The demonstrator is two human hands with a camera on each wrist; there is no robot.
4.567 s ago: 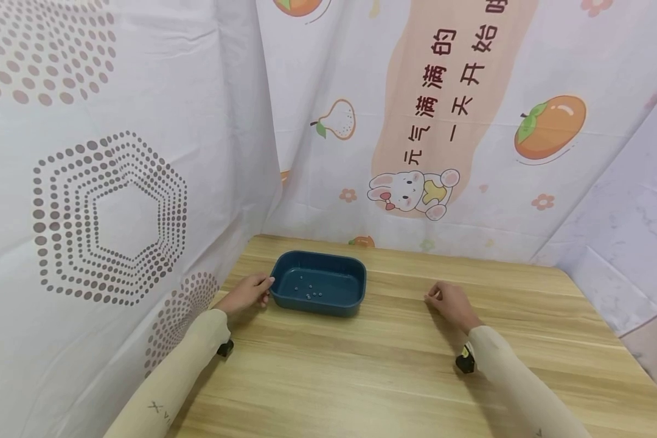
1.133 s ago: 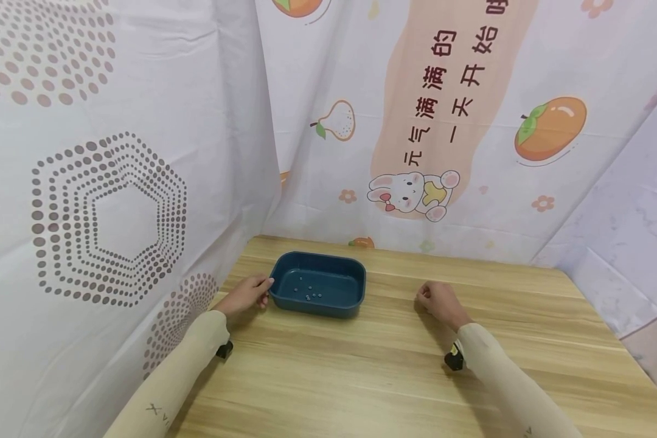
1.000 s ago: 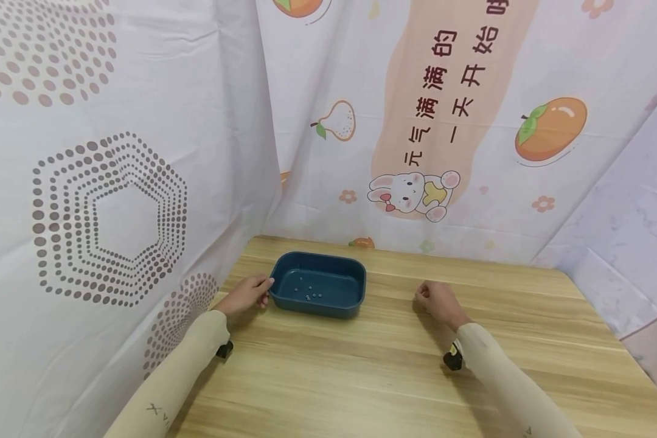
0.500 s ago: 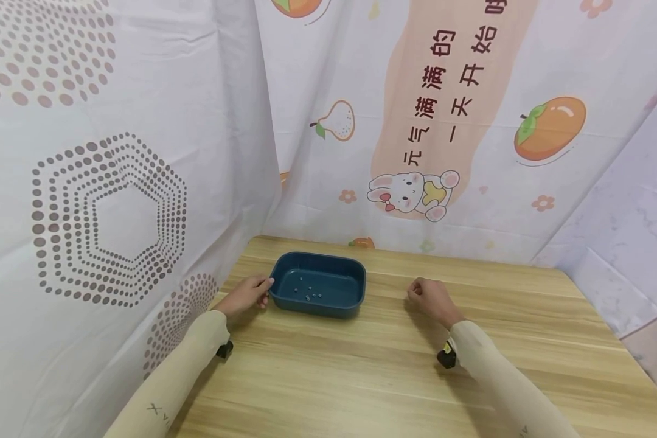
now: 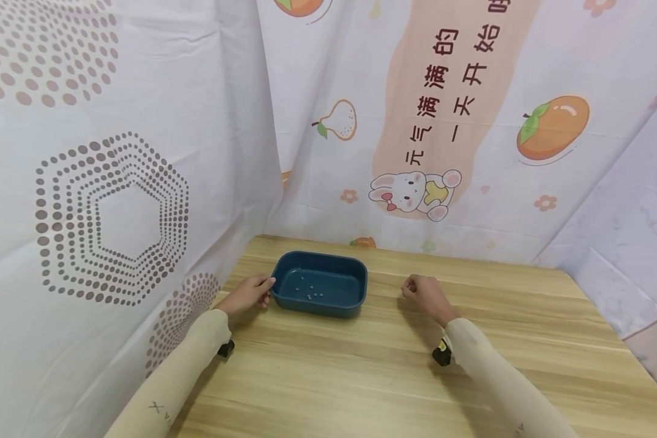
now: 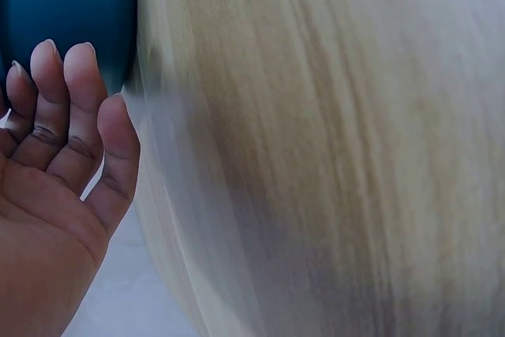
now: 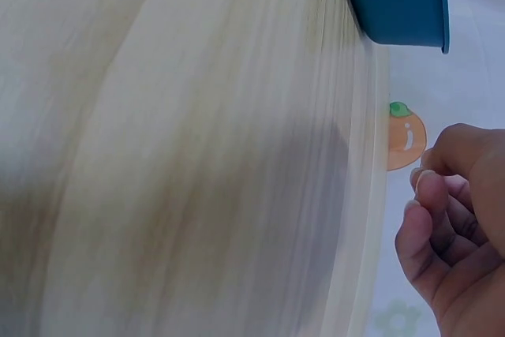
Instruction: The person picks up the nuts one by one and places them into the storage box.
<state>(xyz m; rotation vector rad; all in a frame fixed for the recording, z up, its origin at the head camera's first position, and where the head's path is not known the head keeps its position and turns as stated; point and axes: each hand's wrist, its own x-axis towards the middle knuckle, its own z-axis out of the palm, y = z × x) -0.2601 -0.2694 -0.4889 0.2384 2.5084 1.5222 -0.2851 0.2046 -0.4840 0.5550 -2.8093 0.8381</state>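
Observation:
A dark blue rectangular tray (image 5: 319, 309) stands on the wooden table in the head view, left of centre. Several tiny shiny bits (image 5: 309, 297), too small to identify, lie on its floor. My left hand (image 5: 249, 293) holds the tray's left end, thumb at the rim; the left wrist view has its fingers (image 6: 83, 76) against the tray's outer wall (image 6: 71, 5). To the right of the tray, apart from it, is my right hand (image 5: 426, 297) above the table. Its fingers are curled, with thumb and forefinger tips together (image 7: 426, 167); nothing shows between them.
The wooden table (image 5: 328, 377) reaches a printed curtain (image 5: 328, 207) at the back. Another dotted curtain (image 5: 208, 182) borders the left side, near my left arm. A black wrist camera (image 5: 442, 354) sits under my right wrist.
My right hand has moved left over the table, closer to the tray, its fingers still curled. The left hand and the tray have kept their place.

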